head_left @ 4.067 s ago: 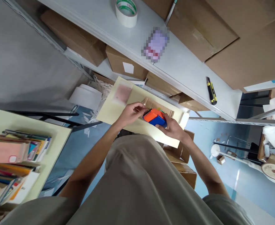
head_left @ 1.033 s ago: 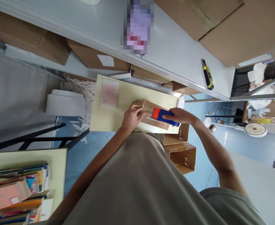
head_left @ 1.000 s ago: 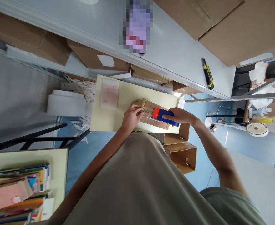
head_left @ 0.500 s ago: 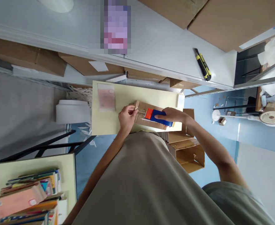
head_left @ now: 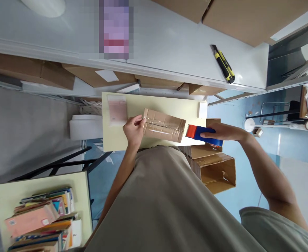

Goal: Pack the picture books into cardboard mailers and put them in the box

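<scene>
The left hand (head_left: 133, 127) pinches the near end of the box (head_left: 163, 125) between thumb and fingertips, holding down what looks like the start of a clear tape strip on its top. The right hand (head_left: 223, 132) is wrapped shut around the blue handle of the dispenser (head_left: 199, 133), whose orange head sits just off the far end of the box, at the edge of the table (head_left: 143, 105). The box lies flat between the two hands, its long side running from one to the other, glossy tape showing along its top.

The step in hand looks like sealing the box: the strip seems laid along the whole length and the dispenser has cleared the far edge. The next move likely calls for tilting the toothed edge against the tape and tearing it, then pressing the loose end over the box's side while the left fingers keep the box from sliding.

Beyond the left fingers lies a pink sheet (head_left: 117, 110); beyond the right hand, open cartons (head_left: 214, 168) stand on the floor, and a knife (head_left: 223, 64) rests on the shelf (head_left: 169, 38) above.

Half a second ago the dispenser sat on the middle of the box; now it is past the end, and the right arm reaches further out. The left hand has kept its place.
</scene>
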A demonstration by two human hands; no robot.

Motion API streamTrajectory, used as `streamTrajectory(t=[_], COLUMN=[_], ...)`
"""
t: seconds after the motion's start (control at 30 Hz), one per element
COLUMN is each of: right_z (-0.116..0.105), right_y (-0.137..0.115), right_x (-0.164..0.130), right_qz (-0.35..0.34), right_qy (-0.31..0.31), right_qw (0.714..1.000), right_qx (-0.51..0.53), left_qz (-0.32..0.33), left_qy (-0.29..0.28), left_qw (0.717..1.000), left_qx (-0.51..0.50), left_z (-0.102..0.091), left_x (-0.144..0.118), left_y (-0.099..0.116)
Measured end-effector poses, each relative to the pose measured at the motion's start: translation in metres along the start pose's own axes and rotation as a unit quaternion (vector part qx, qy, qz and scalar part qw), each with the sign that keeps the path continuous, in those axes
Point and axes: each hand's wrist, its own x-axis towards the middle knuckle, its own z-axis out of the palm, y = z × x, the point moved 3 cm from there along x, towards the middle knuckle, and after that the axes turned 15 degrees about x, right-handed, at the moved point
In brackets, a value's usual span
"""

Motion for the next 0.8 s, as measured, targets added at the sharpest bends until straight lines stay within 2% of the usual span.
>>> streamTrajectory(t=[0.17, 0.33, 0.47, 0.6, 0.8], right_z=[-0.016, -0.031, -0.043, -0.052, -0.064], right_y=[0.021, 0.048, 0.066, 0.082, 0.098], right_x=[-0.003, 0.002, 0.009, 0.011, 0.024], right_qz=[-0.023, -0.003, -0.015, -0.029, -0.017], right_qy=[-0.02, -0.021, -0.032, -0.057, -0.054], right_qw=[1.0, 1.0, 0.999, 0.998, 0.998], right_qx=[-0.005, -0.003, 0.015, 0.019, 0.012], left_qz=[0.003, -0.014, -0.006, -0.009, -0.005], left_qy=[0.014, 0.024, 0.031, 0.057, 0.073], left_qw=[1.0, 0.999, 0.999, 0.994, 0.989], left_qx=[0.023, 0.031, 0.032, 0.089, 0.131], left_z=[0.004, 0.009, 0.017, 0.021, 0.024], left_x=[-0.005, -0.003, -0.005, -0.007, -0.009], left_y=[0.012, 0.009, 0.007, 0.01, 0.016])
